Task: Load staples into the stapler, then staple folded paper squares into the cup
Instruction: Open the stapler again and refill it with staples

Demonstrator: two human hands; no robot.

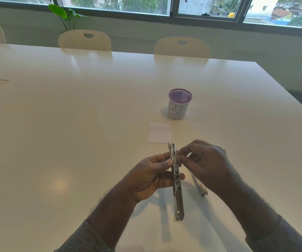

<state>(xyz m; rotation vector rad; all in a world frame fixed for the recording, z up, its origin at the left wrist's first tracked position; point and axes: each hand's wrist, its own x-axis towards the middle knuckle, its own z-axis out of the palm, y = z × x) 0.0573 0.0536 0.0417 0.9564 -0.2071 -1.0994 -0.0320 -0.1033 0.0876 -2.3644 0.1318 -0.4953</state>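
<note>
Holding the opened stapler (176, 180) above the white counter (74, 124), the left hand (152, 179) has its grip clenched around the metal channel, thumb pressed on its side. The right hand (206, 164) pinches something tiny at that channel; I cannot tell what. Beyond the stapler lies a folded paper square (159, 132), and farther beyond stands the purple-rimmed mesh cup (179, 104). Another slim metal piece (200, 186) rests just right of the stapler.

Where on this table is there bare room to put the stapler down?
The table is bare left of the paper square and cup, and right of the cup. It is crowded near the left hand, right hand and stapler.
</note>
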